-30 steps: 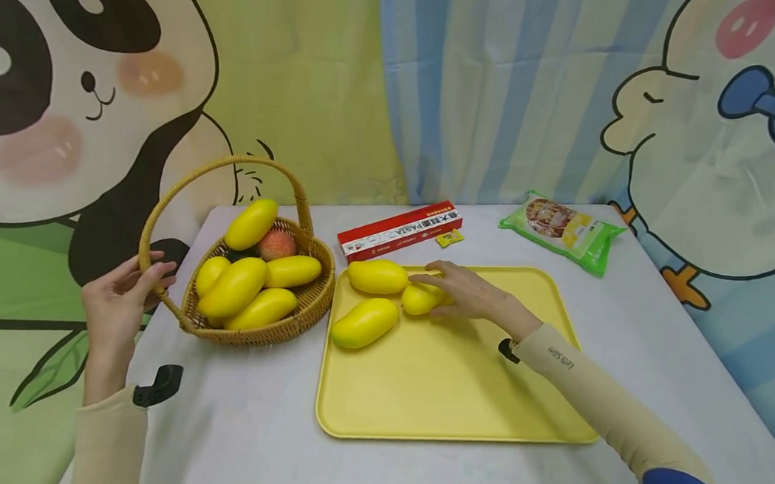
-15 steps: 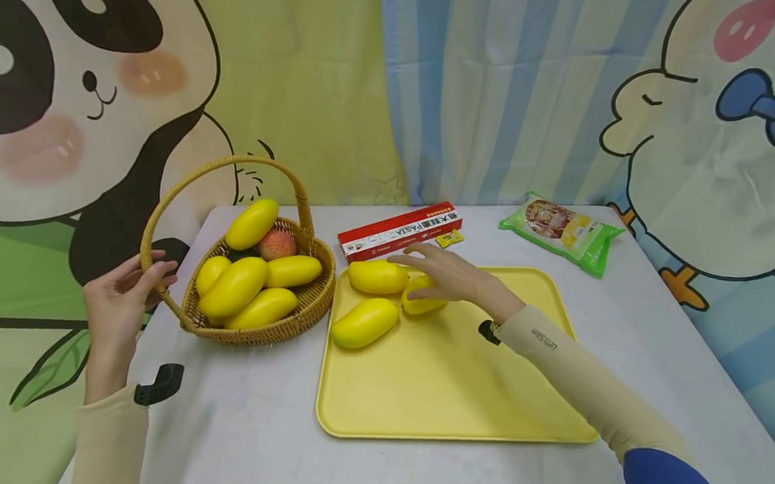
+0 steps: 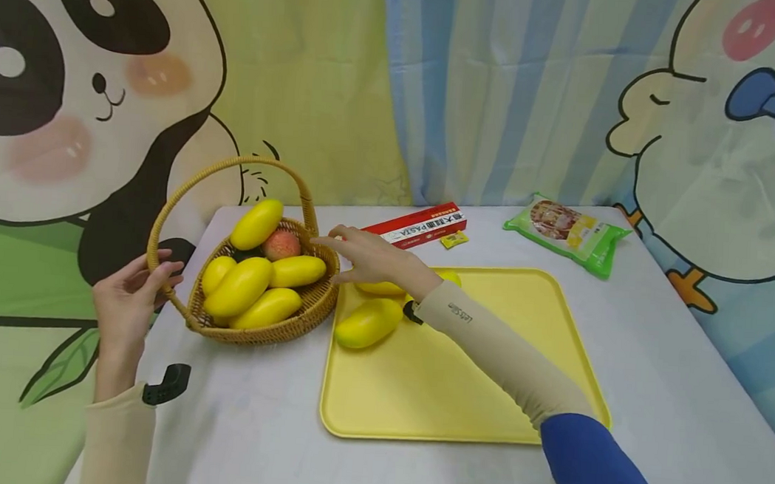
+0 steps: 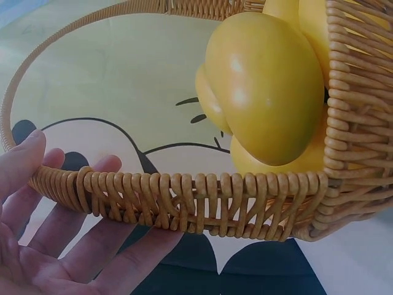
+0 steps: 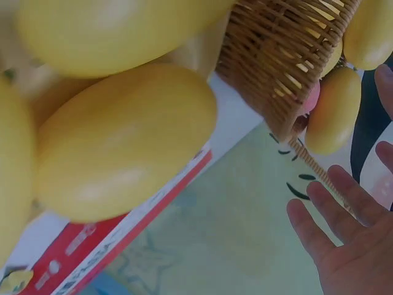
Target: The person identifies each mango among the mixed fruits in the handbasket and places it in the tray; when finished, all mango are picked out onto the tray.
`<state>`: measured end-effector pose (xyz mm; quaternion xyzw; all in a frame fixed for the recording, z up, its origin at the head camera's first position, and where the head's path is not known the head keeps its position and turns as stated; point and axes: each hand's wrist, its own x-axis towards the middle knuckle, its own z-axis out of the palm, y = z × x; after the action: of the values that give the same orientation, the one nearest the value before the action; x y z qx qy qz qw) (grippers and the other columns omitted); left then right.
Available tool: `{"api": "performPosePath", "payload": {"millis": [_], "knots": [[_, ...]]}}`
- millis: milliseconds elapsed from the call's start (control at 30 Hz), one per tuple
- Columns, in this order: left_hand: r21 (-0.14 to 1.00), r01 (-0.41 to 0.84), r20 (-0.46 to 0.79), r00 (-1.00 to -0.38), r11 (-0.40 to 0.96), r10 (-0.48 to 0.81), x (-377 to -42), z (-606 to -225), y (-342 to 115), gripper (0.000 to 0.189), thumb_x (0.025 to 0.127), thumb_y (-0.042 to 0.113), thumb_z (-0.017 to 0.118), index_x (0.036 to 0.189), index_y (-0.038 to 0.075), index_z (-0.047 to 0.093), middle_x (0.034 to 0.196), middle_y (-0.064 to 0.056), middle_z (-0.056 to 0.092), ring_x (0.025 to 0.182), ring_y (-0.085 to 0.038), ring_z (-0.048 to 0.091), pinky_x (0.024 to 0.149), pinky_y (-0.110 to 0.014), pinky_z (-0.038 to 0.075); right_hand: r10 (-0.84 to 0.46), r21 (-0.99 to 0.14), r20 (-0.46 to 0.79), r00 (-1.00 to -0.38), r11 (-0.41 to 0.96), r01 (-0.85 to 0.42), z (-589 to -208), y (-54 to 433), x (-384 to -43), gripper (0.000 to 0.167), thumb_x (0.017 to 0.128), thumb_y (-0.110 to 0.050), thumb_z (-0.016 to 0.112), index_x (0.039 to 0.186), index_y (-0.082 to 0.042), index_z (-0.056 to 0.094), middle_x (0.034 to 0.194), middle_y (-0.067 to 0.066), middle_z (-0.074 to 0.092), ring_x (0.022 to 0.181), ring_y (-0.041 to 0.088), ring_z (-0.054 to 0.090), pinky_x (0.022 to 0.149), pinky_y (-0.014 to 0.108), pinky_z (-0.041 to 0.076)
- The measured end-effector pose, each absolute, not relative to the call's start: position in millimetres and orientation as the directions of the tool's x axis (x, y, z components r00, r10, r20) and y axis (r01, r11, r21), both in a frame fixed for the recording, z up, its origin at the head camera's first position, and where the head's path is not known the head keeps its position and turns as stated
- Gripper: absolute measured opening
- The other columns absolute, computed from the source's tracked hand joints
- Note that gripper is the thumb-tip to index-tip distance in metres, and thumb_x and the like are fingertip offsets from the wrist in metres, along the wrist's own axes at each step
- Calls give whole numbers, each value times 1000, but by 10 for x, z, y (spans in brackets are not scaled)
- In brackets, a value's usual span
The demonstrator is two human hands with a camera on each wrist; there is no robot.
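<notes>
1. Head view: the left hand (image 3: 127,300) had thumb and fingers around the handle (image 3: 259,161) of a wicker basket (image 3: 320,309), probably to steady it.
2. The right hand (image 3: 386,260) held nothing, its fingers apart near the basket's right rim; whether they touched it could not be told.
3. Yellow mangoes (image 3: 238,286) lay heaped with a peach (image 3: 281,245) inside the basket, its curved wall likely keeping them from rolling.
4. Three loose mangoes (image 3: 369,322) sat at the far left of a yellow tray (image 3: 451,394), two partly covered by the right arm.
5. A white-covered table (image 3: 250,419) bore everything; behind the tray lay a red pasta box (image 3: 422,228), a small yellow packet (image 3: 454,239) and a green bag (image 3: 568,234).
6. Curtains (image 3: 317,82) with a panda and a bird enclosed it.
</notes>
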<state>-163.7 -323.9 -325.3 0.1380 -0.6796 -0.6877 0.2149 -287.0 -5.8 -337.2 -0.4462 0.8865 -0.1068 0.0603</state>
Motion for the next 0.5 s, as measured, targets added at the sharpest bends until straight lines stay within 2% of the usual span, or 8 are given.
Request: {"api": "performPosePath", "payload": {"millis": [233,500], "knots": [[995,91,93,-868,28,-487,-1639,-3267,-3236,28,86,7,70,113,2,70,79,5,73,67,-7,71,61,-16,55,-782,-266,-74,-618,613,-744,-3439,-417,-2944,72,90,-42,65,151,-22,31,149,11,36,133,26,41,107,41,39],[996,86,74,-880,-4,-469,-1625,-3236,-3245,33,84,12,72,115,0,68,80,3,74,68,-8,71,62,-16,55,-778,-248,-110,-618,624,-741,-3553,-667,-3027,70,91,-42,64,150,-20,33,149,14,34,131,28,43,103,42,43]]}}
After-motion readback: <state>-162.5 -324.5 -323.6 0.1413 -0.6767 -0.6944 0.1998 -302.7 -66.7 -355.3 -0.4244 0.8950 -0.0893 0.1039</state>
